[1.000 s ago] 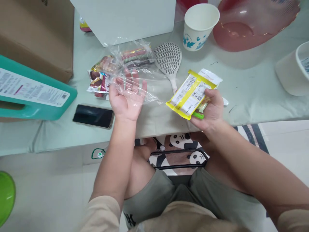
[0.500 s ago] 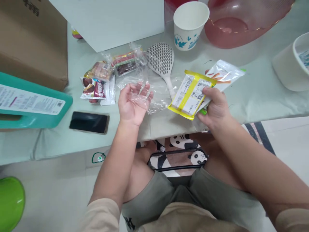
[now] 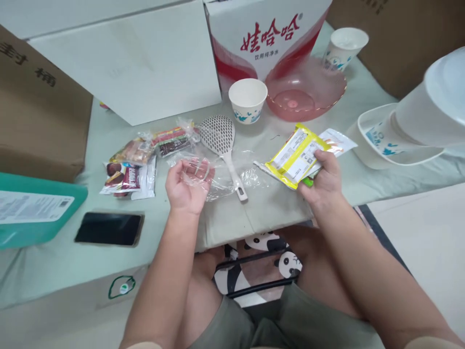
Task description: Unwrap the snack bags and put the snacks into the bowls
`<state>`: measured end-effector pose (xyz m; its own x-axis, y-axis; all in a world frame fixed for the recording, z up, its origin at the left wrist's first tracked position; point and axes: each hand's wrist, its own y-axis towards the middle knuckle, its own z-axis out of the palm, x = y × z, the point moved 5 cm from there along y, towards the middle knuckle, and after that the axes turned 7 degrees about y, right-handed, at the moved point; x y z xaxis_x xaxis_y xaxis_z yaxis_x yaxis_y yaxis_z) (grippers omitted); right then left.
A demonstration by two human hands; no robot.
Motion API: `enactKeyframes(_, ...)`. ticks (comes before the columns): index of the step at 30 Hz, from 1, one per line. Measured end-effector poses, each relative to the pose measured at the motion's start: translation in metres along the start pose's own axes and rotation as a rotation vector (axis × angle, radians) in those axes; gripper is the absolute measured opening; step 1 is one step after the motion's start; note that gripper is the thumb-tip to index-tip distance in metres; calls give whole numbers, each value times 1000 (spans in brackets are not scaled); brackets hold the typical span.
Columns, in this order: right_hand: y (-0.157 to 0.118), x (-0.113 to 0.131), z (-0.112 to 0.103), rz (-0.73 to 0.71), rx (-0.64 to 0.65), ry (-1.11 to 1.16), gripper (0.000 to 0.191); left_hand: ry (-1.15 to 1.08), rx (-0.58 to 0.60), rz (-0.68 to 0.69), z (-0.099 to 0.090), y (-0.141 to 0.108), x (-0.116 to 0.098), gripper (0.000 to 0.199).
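Observation:
My right hand (image 3: 324,180) grips several flat snack packets, fanned out. A yellow-edged packet (image 3: 296,155) with a printed white back is uppermost, and a white packet (image 3: 340,141) sticks out behind it. Palm up, my left hand (image 3: 189,186) has its fingers curled in a thin clear plastic bag (image 3: 221,182), which spreads across the table. A grey slotted skimmer (image 3: 218,135) lies between the hands, partly over or under the bag; I cannot tell which. Left of it are wrapped snacks: a maroon packet (image 3: 121,177), a golden-brown packet (image 3: 132,151) and a red-and-dark packet (image 3: 174,140).
A black phone (image 3: 109,228) lies at the left near a teal container (image 3: 36,208). White paper cup (image 3: 248,99) and pink bowl (image 3: 308,97) stand toward the back, before a red-and-white carton (image 3: 269,43). A white box (image 3: 127,63) backs the snacks. White tubs (image 3: 399,131) stand at right.
The view has tilted up and pulled back, showing more of the boxes and the whole skimmer handle. Both hands keep their holds, with the packets turned slightly.

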<state>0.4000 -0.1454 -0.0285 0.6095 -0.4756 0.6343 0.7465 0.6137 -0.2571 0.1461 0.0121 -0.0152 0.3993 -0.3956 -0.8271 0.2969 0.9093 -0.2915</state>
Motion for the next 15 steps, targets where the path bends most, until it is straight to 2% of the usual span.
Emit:
enactKeyframes(4,2,25,10,-50,-136,103,19,-139,-116,-54,6,-4,1,19)
enactKeyframes(7,34,43,32,-123,-71,89,19,-171,-110,-88,10,-7,2,21)
enactKeyframes(9,79,54,49,-163,29,-3,19,-171,-93,-91,11,-8,2,21)
enactKeyframes(10,107,61,54,-198,34,-79,21,-169,-89,-90,11,-8,2,22)
enactKeyframes(13,198,82,67,-298,5,-565,30,-177,-79,-90,10,-7,3,21)
enactKeyframes(15,248,95,76,-354,63,-712,31,-187,-71,-93,9,-6,3,20)
